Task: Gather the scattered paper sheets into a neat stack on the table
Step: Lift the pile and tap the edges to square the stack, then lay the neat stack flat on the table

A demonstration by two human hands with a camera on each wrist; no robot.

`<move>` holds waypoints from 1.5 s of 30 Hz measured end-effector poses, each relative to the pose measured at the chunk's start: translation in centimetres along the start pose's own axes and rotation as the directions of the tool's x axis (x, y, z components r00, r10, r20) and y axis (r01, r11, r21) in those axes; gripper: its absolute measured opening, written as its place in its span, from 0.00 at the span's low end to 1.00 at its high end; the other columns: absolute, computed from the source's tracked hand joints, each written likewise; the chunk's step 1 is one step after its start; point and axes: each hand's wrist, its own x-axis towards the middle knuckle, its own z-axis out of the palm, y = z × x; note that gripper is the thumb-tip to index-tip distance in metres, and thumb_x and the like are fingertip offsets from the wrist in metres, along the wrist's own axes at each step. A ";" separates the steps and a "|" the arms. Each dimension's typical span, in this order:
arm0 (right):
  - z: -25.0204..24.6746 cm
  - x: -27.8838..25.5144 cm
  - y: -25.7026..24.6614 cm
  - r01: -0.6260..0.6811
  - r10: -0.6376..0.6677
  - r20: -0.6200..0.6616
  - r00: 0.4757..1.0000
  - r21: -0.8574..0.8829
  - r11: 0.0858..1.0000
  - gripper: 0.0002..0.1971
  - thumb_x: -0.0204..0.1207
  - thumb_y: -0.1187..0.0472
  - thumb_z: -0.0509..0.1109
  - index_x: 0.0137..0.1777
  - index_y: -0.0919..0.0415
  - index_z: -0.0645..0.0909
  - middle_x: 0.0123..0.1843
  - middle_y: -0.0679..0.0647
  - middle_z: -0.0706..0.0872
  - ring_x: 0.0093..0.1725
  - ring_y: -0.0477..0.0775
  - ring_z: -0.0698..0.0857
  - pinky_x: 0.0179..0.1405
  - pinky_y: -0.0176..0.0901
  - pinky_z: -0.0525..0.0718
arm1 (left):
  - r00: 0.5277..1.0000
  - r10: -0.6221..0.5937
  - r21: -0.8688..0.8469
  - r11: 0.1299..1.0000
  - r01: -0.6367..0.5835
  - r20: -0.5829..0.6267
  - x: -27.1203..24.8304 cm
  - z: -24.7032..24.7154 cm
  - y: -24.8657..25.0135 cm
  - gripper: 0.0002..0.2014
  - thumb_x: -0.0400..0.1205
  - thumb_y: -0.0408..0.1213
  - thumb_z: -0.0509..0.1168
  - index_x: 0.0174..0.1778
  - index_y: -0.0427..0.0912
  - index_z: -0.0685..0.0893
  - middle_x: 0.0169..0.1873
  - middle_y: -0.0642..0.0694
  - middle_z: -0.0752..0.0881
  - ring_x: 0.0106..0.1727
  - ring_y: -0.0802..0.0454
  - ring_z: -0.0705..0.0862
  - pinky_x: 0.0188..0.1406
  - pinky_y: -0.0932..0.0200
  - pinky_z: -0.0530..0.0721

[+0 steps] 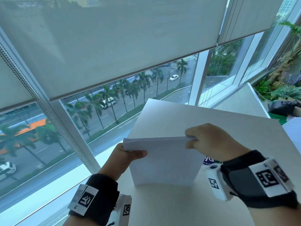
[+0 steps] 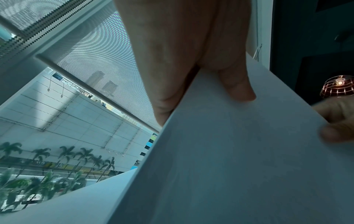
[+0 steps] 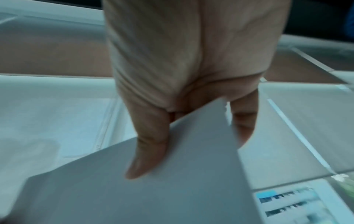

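Note:
A bundle of white paper sheets [image 1: 164, 162] stands upright on its bottom edge on the white table [image 1: 203, 123]. My left hand [image 1: 128, 154] pinches its upper left corner, thumb on the near face. My right hand [image 1: 210, 141] pinches the upper right corner, fingers curled over the top edge. In the left wrist view the thumb presses the paper sheets [image 2: 239, 159], and the other hand's fingers [image 2: 337, 121] show at the right. The right wrist view is blurred; the thumb lies on the near face of the paper sheets [image 3: 153, 189], with a finger behind them.
The table's left edge runs close to a large window [image 1: 114, 103] with a half-lowered roller blind [image 1: 105, 46]. A printed label or card [image 1: 210, 160] lies on the table behind the bundle. White paper [image 1: 293, 129] and dark clutter [image 1: 283, 108] sit at the far right.

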 end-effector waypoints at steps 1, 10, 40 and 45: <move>-0.1 -0.6 1.2 -0.023 0.024 -0.016 1.000 0.079 0.997 0.13 0.69 0.55 0.73 0.29 0.57 0.74 0.24 0.49 0.73 0.34 0.52 0.74 0.32 0.44 0.69 | 1.000 0.000 -0.002 1.000 0.000 0.006 -0.1 0.0 0.0 0.14 0.56 0.35 0.77 0.38 0.50 0.93 0.40 0.51 0.93 0.44 0.55 0.90 0.54 0.54 0.83; 4.3 -1.3 5.8 0.035 0.144 -0.112 0.983 0.889 0.457 0.19 0.63 0.77 0.74 0.22 0.51 0.83 0.20 0.43 0.82 0.23 0.37 0.78 0.28 0.23 0.76 | 1.000 -0.017 0.011 1.000 0.016 0.026 0.1 -0.5 -0.8 0.20 0.55 0.43 0.78 0.44 0.49 0.92 0.45 0.49 0.93 0.51 0.50 0.89 0.60 0.48 0.83; 17.4 -1.6 9.5 -0.392 0.362 0.213 0.907 0.741 0.545 0.15 0.72 0.75 0.67 0.43 0.52 0.84 0.49 0.56 0.90 0.53 0.59 0.86 0.57 0.51 0.82 | 0.982 -0.177 0.251 0.950 0.188 -0.067 1.4 -0.2 -8.8 0.14 0.73 0.16 0.67 0.37 0.41 0.88 0.26 0.59 0.90 0.30 0.66 0.86 0.35 0.73 0.82; 15.8 -2.5 11.6 -0.468 0.472 0.248 0.846 0.769 0.435 0.12 0.76 0.77 0.62 0.46 0.60 0.80 0.46 0.59 0.86 0.44 0.58 0.84 0.42 0.39 0.80 | 0.977 -0.214 0.366 0.910 0.196 0.010 4.6 2.8 -8.4 0.06 0.71 0.29 0.71 0.35 0.46 0.85 0.30 0.55 0.87 0.33 0.57 0.84 0.42 0.61 0.83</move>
